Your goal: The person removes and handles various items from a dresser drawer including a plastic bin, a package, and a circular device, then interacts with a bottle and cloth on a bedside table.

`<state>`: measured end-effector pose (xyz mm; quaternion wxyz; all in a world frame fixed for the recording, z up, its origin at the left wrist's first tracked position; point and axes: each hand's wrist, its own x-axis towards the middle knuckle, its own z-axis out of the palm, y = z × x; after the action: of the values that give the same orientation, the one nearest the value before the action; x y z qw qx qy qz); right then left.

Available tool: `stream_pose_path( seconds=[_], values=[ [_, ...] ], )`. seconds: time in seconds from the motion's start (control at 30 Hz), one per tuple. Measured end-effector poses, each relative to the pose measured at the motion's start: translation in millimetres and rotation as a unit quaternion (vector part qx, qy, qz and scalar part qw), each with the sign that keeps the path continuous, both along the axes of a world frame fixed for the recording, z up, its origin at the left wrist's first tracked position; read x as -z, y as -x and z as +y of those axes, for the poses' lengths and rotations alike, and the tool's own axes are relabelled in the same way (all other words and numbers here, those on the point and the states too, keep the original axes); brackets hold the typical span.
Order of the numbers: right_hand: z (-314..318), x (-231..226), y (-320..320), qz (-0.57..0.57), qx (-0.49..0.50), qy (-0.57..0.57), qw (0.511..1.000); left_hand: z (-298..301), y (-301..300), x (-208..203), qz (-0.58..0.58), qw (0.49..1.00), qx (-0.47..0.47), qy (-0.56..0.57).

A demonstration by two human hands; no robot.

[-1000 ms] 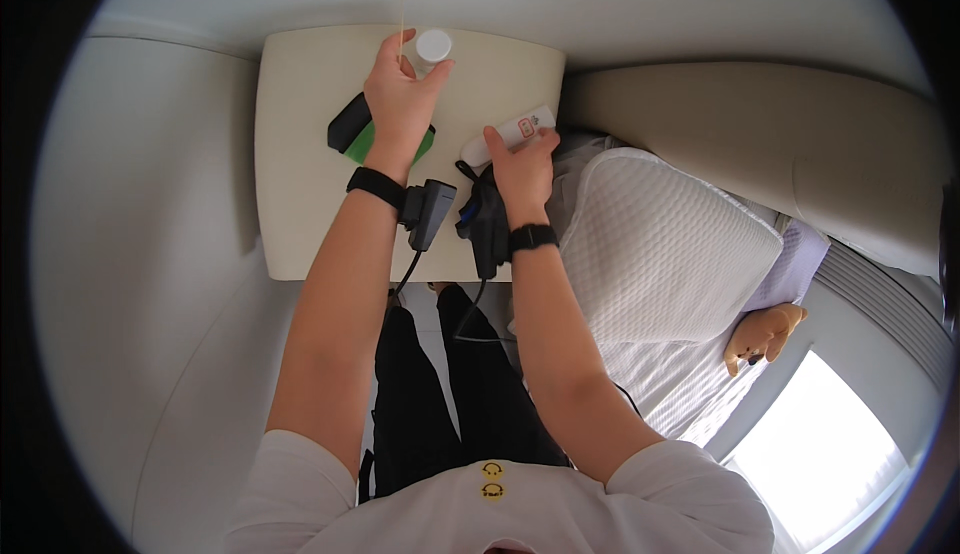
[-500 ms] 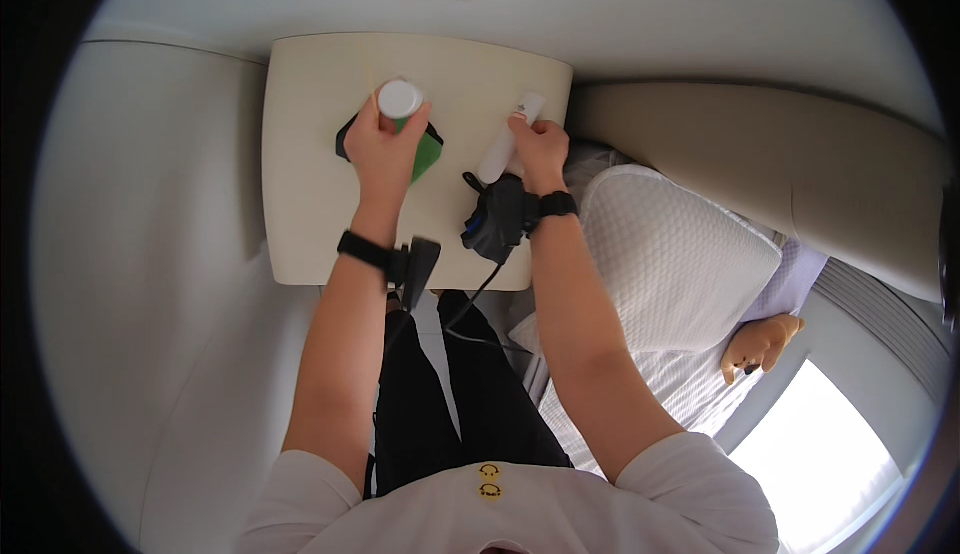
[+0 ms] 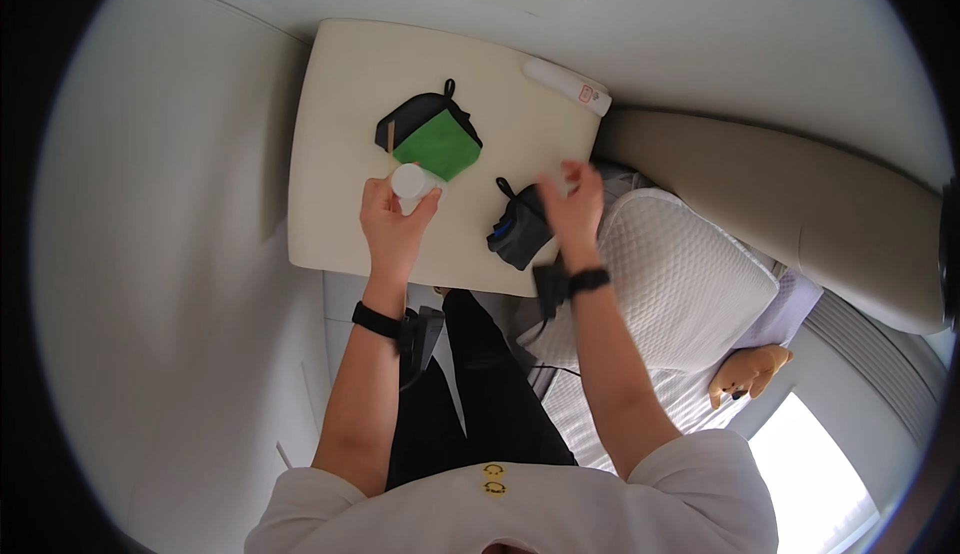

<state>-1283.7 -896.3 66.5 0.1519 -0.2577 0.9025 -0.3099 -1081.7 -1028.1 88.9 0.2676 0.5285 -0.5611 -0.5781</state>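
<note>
Thumb and fingers of my left hand (image 3: pixel 392 222) close around a small round container with a white lid (image 3: pixel 409 181), held over the table just in front of a green cloth (image 3: pixel 438 144). That cloth lies partly over a black pouch (image 3: pixel 415 114) with a loop. My right hand (image 3: pixel 573 216), somewhat blurred, is raised with fingers loosely apart and nothing visible in them. It is beside a second dark pouch (image 3: pixel 522 229) at the table's right side. A long white tube-like item (image 3: pixel 565 87) rests by the far right corner, away from both hands.
A cream table (image 3: pixel 330 174) with rounded corners stands against the wall. On the right are a bed with a quilted pillow (image 3: pixel 665 274), a beige headboard (image 3: pixel 720 169) and a plush toy (image 3: pixel 748 374). Black straps with devices (image 3: pixel 415 334) sit on both wrists.
My right hand has let go of the white tube-like item, now at the far right corner, and drawn back. My left hand has brought the lidded container nearer, uncovering the green cloth and pouch.
</note>
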Motion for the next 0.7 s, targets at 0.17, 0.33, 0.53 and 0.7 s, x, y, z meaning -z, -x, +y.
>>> stream_pose_path(
  seconds=[0.17, 0.33, 0.53, 0.7],
  values=[
    [29.4, 0.3, -72.5, 0.067, -0.118, -0.113, 0.984, -4.5, 12.6, 23.5, -0.014, 0.999, -0.023, 0.039],
    [27.9, 24.9, -51.3, -0.021, -0.051, 0.001, 0.998, -20.3, 21.3, 26.1, -0.052, 0.997, 0.004, -0.052],
    [-35.0, 25.5, 5.4, -0.018, 0.044, 0.066, 0.997, -9.2, 31.7, 20.4, -0.004, 0.995, -0.02, -0.102],
    [-86.3, 26.4, -1.9, 0.0, -0.042, 0.065, 0.997, -0.6, 32.6, 33.3, 0.0, 0.995, -0.046, -0.089]
  ],
)
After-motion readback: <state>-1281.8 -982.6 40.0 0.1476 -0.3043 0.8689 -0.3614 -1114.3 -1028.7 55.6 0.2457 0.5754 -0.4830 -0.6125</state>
